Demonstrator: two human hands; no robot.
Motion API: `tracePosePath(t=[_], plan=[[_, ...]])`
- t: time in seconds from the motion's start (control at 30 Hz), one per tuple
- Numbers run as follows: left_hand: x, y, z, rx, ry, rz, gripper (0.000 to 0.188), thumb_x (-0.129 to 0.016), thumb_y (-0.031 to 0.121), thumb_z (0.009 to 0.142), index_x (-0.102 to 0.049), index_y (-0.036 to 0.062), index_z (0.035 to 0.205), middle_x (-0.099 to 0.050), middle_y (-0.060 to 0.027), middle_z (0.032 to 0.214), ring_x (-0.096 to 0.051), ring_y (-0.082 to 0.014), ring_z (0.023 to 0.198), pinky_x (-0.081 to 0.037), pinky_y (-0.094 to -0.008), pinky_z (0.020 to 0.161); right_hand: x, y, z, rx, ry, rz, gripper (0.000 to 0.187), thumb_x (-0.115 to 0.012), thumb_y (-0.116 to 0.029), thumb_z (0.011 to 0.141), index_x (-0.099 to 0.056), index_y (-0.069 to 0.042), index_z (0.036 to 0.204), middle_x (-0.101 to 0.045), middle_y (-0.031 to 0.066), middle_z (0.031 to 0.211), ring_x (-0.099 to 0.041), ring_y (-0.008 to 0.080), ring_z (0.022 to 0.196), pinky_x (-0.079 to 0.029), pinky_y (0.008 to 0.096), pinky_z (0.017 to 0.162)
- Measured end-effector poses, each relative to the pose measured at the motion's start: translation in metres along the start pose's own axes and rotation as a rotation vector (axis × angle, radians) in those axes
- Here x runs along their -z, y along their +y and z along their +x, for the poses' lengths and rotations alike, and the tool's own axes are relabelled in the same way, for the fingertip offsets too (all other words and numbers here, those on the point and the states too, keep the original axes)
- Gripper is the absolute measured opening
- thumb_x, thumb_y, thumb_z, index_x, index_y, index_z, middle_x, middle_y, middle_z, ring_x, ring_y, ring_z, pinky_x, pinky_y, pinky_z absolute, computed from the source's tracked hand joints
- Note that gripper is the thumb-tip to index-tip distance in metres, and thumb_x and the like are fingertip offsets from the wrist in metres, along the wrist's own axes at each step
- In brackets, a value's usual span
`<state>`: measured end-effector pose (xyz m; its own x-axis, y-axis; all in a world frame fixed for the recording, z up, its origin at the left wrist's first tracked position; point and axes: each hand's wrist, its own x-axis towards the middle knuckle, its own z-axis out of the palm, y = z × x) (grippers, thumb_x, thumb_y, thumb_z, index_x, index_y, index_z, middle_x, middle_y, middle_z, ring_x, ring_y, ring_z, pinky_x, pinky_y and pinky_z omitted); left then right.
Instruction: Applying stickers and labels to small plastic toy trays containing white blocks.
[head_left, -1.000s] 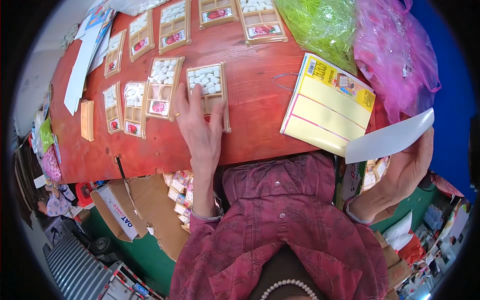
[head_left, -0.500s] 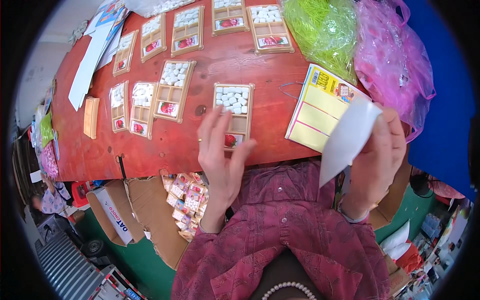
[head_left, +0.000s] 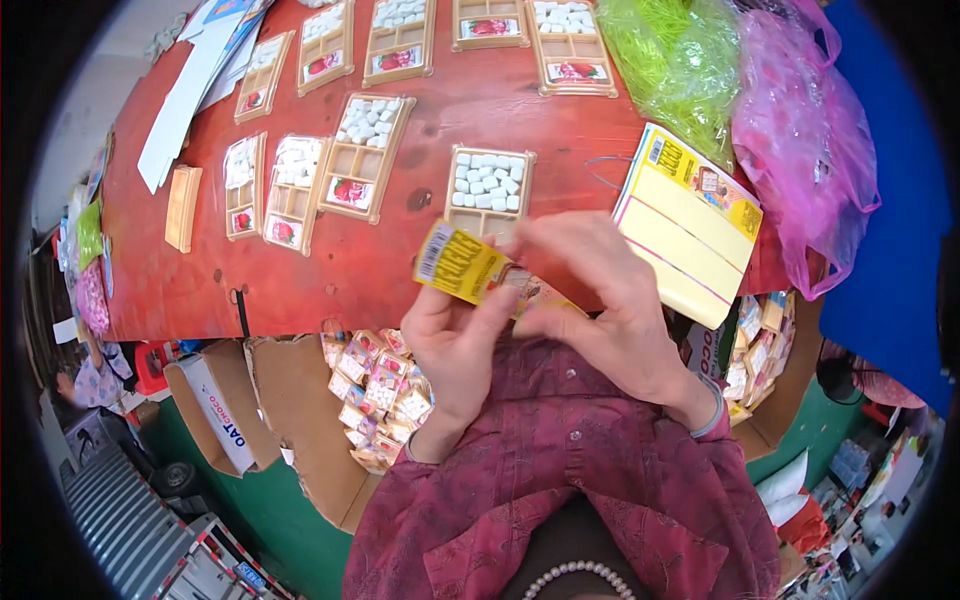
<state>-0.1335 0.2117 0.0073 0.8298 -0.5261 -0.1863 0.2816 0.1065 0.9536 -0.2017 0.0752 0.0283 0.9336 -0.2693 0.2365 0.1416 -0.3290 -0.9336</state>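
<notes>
A yellow printed label (head_left: 462, 265) with a barcode end is held up over the table's front edge. My left hand (head_left: 455, 350) pinches its lower edge between thumb and fingers. The right hand (head_left: 615, 310) is closed at the label's other end, its fingers covering part of it. Just beyond lies a light wooden tray (head_left: 530, 190) with white cubes in its upper compartment; its lower end is hidden by the label and hands. To the right rests a stack of yellow label sheets (head_left: 690, 250), partly beside my right wrist.
More filled trays (head_left: 365, 150) lie in rows on the red table (head_left: 330, 290). A plain wooden piece (head_left: 182, 208) and white sheets (head_left: 185, 125) are at left. Green shreds in a bag (head_left: 670, 80) and a pink bag (head_left: 800, 150) sit at right. Below, cardboard boxes (head_left: 300, 430) hold packed trays (head_left: 375, 395).
My right hand has moved left from beside the sheets, bringing the label to my left hand. The left hand, empty before, now grips it. The view has shifted slightly.
</notes>
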Motion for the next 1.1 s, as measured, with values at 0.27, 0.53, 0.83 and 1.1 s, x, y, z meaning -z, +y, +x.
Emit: tracePosePath(t=[0.27, 0.53, 0.83, 1.1], plan=[[0.022, -0.008, 0.017, 0.030, 0.082, -0.498, 0.028, -0.056, 0.005, 0.089, -0.054, -0.0057, 0.115, -0.057, -0.0192, 0.118, -0.063, -0.0252, 0.094, -0.050, -0.0367, 0.086, -0.013, 0.015, -0.022, -0.498, 0.036, 0.055, 0.038, -0.069, 0.001, 0.075, -0.058, 0.002, 0.111, -0.059, 0.0021, 0.078, -0.054, 0.0069, 0.074, -0.047, 0.0219, 0.068], [0.041, -0.012, 0.023, -0.060, 0.301, -0.310, 0.022, -0.065, 0.000, 0.082, -0.063, -0.0037, 0.103, -0.065, -0.0139, 0.103, -0.062, -0.0122, 0.085, -0.050, -0.0243, 0.077, -0.025, 0.022, -0.017, -0.447, 0.157, 0.032, 0.037, -0.068, 0.001, 0.079, -0.056, 0.001, 0.114, -0.060, 0.0010, 0.076, -0.055, 0.0045, 0.071, -0.046, 0.0184, 0.063], [0.042, -0.017, 0.044, -0.117, 0.302, 0.053, 0.018, -0.065, -0.004, 0.080, -0.065, -0.0056, 0.099, -0.067, -0.0081, 0.086, -0.062, -0.0099, 0.075, -0.050, -0.0216, 0.069, -0.022, 0.033, -0.001, -0.525, 0.205, -0.059, 0.032, -0.068, 0.000, 0.079, -0.057, 0.003, 0.109, -0.060, 0.0014, 0.073, -0.055, 0.0047, 0.069, -0.043, 0.0188, 0.059], [0.041, -0.022, 0.059, -0.108, 0.291, 0.198, 0.015, -0.068, -0.001, 0.080, -0.066, -0.0051, 0.094, -0.067, -0.0055, 0.082, -0.059, -0.0071, 0.072, -0.048, -0.0198, 0.066, -0.025, 0.051, 0.009, -0.528, 0.272, -0.083, 0.024, -0.068, -0.002, 0.079, -0.057, 0.003, 0.099, -0.060, 0.0031, 0.069, -0.054, 0.0054, 0.066, -0.043, 0.0204, 0.059]])
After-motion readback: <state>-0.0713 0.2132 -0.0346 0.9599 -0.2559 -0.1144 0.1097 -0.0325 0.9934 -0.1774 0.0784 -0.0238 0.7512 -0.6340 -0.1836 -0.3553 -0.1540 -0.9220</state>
